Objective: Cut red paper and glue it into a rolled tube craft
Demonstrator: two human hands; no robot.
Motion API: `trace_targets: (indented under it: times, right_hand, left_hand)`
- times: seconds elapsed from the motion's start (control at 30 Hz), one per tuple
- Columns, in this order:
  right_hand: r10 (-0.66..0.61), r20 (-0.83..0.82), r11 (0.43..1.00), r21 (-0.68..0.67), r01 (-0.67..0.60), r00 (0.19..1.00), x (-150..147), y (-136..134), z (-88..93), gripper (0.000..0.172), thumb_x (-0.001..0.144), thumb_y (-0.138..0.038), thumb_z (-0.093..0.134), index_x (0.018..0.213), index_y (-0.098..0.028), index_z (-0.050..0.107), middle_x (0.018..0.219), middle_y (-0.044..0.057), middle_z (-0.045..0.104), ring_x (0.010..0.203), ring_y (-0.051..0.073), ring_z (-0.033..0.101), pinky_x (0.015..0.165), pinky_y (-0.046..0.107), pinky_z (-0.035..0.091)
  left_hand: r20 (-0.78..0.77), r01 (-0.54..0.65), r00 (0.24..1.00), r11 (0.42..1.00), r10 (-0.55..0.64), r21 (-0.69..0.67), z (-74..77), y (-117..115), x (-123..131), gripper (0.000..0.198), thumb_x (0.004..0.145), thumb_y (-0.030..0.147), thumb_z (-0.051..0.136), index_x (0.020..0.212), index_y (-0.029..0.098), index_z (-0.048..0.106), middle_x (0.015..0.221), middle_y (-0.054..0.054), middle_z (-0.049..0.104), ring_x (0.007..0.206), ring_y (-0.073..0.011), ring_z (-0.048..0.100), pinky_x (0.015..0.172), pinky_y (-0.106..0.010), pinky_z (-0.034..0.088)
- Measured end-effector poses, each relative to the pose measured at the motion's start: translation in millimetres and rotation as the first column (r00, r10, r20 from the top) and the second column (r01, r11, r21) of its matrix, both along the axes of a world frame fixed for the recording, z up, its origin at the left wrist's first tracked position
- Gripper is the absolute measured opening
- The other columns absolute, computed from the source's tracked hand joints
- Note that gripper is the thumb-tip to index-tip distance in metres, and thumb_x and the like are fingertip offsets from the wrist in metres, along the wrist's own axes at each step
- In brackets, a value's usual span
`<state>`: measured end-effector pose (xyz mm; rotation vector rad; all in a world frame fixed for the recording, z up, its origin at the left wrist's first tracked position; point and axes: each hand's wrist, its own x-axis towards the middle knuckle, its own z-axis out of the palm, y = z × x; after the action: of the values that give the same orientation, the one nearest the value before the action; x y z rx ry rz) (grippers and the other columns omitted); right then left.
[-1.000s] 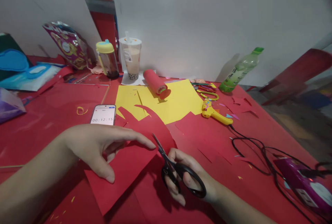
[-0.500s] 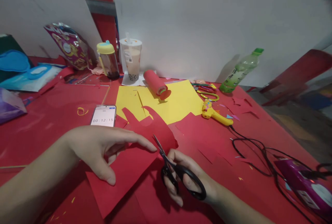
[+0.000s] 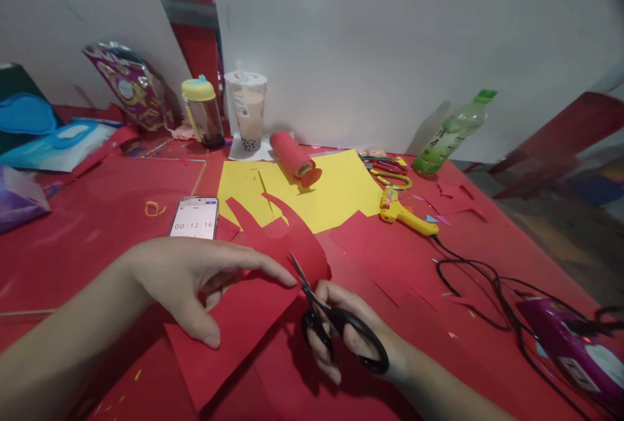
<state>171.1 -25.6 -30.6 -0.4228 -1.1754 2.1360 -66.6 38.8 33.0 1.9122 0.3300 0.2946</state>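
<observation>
My left hand pinches a sheet of red paper near its cut edge, thumb on top and fingers partly under it. My right hand grips black-handled scissors with fingers through the loops. The blades point up and away and bite into the red sheet just right of my left fingertips. The far part of the sheet shows curved cut strips lying over a yellow sheet.
A phone showing a timer lies beyond my left hand. A red roll, bubble tea cup, yellow-lidded bottle, green bottle, yellow glue gun, black cable and purple device surround the red table.
The scissors have crept slightly forward along the cut and the red sheet shifted a little. The phone timer went from 00:12:15 to 00:12:16.
</observation>
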Motion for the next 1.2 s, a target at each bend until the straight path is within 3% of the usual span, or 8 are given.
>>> trace_targets:
  times: [0.1,0.5,0.77,1.2]
  right_hand:
    - [-0.011,-0.009,1.000,0.000,0.011,1.000,-0.7,0.1,-1.2,0.039,0.074,-0.050,0.056,0.079,-0.018,0.034,0.060,-0.005,0.048,0.042,0.002,0.045,0.042,0.015,0.035]
    - [-0.007,-0.002,1.000,-0.006,0.007,1.000,0.0,0.9,-1.8,0.038,0.074,-0.048,0.058,0.078,-0.018,0.034,0.058,-0.005,0.048,0.041,0.001,0.043,0.042,0.014,0.035]
    - [-0.014,0.054,1.000,0.008,0.014,0.998,1.4,2.9,-4.4,0.038,0.073,-0.047,0.059,0.075,-0.018,0.034,0.054,-0.006,0.048,0.038,0.001,0.041,0.039,0.013,0.031]
    - [-0.020,0.068,1.000,0.003,0.020,0.997,0.3,2.6,-2.7,0.039,0.073,-0.049,0.058,0.075,-0.018,0.035,0.055,-0.006,0.048,0.038,0.000,0.040,0.039,0.013,0.031]
  left_hand:
    - [-0.051,0.050,0.997,0.998,-0.051,-0.028,-0.2,1.0,-0.2,0.062,0.072,0.037,0.061,0.124,0.010,0.040,0.116,-0.009,0.055,0.108,-0.0236,0.050,0.086,-0.026,0.043]
    - [-0.039,0.058,0.997,0.993,-0.063,-0.107,-5.1,2.2,-1.8,0.066,0.070,0.037,0.064,0.125,0.011,0.039,0.120,-0.011,0.053,0.111,-0.0245,0.047,0.091,-0.027,0.039]
    - [-0.059,0.069,0.995,0.973,-0.084,-0.220,-1.8,3.7,-1.6,0.069,0.062,0.018,0.070,0.125,0.015,0.041,0.125,-0.010,0.049,0.112,-0.0229,0.046,0.094,-0.024,0.034]
    - [-0.077,0.056,0.994,0.968,-0.077,-0.246,-0.9,4.6,-1.9,0.071,0.058,0.011,0.069,0.124,0.017,0.042,0.124,-0.008,0.050,0.111,-0.0223,0.047,0.091,-0.021,0.035]
